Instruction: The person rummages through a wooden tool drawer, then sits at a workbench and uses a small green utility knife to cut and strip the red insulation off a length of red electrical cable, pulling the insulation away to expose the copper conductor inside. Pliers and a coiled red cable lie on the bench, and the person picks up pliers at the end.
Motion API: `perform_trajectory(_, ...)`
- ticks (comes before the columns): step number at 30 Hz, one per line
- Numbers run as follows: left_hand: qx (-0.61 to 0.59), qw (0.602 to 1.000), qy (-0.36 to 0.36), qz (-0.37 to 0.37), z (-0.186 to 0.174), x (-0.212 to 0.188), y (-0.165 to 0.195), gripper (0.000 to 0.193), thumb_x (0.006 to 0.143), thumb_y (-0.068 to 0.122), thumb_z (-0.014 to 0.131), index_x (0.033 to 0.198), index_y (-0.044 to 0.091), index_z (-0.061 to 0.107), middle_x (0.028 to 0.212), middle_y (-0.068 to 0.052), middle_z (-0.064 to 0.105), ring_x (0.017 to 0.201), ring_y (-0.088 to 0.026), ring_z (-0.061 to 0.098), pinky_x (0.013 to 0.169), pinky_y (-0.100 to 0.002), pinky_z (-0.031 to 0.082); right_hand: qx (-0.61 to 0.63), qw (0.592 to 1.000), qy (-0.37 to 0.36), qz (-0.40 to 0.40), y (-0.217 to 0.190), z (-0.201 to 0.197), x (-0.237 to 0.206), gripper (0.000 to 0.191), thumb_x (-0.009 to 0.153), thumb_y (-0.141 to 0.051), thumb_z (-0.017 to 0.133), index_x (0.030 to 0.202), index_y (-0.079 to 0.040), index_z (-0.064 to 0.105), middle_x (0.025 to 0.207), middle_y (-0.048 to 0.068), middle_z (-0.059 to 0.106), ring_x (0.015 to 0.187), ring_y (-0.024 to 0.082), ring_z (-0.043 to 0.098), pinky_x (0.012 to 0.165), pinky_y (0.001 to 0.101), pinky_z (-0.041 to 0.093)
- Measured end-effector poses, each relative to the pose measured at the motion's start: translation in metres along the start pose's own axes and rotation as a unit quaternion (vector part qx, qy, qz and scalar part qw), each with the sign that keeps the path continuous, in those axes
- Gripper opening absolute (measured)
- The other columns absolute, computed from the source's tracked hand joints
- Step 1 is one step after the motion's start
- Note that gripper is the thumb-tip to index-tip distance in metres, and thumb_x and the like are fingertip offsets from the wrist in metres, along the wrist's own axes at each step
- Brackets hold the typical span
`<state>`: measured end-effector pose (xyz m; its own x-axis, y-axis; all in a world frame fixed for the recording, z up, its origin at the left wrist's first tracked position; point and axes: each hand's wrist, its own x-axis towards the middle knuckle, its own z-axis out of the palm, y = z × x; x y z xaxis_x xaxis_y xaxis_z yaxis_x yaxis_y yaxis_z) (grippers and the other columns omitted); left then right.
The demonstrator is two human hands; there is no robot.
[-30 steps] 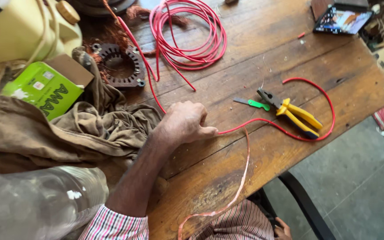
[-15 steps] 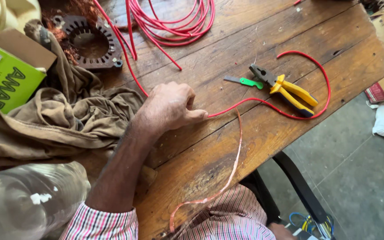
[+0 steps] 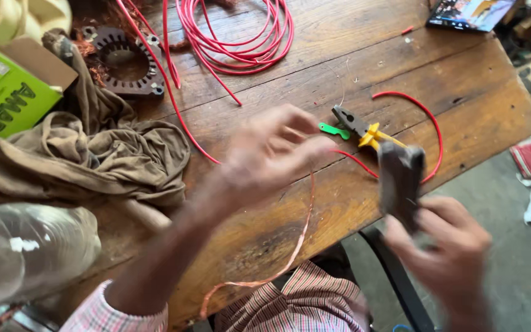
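Left hand (image 3: 275,150): blurred, fingers loosely spread over red wire (image 3: 354,161) mid-table. Right hand (image 3: 447,246): clasps dark tool (image 3: 401,178) off the table's near edge. Step, judged: wire preparation; the tool needs aligning on the wire.

Two hands are in view: one left hand (image 3: 271,150), blurred, and one right hand (image 3: 447,246) gripping one dark grey block-shaped object (image 3: 401,181). One pair of yellow-handled pliers (image 3: 364,128) lies on the one wooden table (image 3: 265,92), beside one small green-handled tool (image 3: 334,130). There is one coil of red wire (image 3: 241,37), one thin copper strip (image 3: 290,258), one dark metal stator ring (image 3: 124,61), one green cardboard box (image 3: 10,92), one brown cloth (image 3: 93,154) and one clear plastic bottle (image 3: 26,246).
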<state>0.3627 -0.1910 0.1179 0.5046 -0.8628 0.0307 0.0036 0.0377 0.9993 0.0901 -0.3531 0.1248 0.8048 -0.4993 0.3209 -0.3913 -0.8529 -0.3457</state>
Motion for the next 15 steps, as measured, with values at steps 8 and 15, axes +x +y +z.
perform_trajectory(8,-0.076,0.987,0.138,-0.043,0.066,-0.038,-0.010,0.068,0.096,0.048,0.065,0.152,0.012,0.050,0.110,-0.006,0.060,0.102,-0.013,0.060,0.091,-0.030,0.053,0.261,0.915,-0.040,-0.305,-0.026,0.061,0.050,0.033,0.069,-0.018,0.091,0.086,-0.008,0.065,0.092,0.005,0.066,0.081,0.022,0.067,0.070,0.0351,0.055)
perform_trajectory(15,-0.267,0.937,0.145,-0.173,0.069,-0.082,-0.016,0.076,0.102,0.063,0.047,0.164,0.020,0.045,0.101,-0.010,0.068,0.087,-0.016,0.060,0.077,-0.030,0.051,0.396,0.914,-0.074,-0.054,0.017,0.073,0.061,0.032,0.087,-0.014,0.082,0.107,-0.006,0.058,0.087,0.005,0.068,0.062,0.012,0.061,0.053,0.0259,0.048)
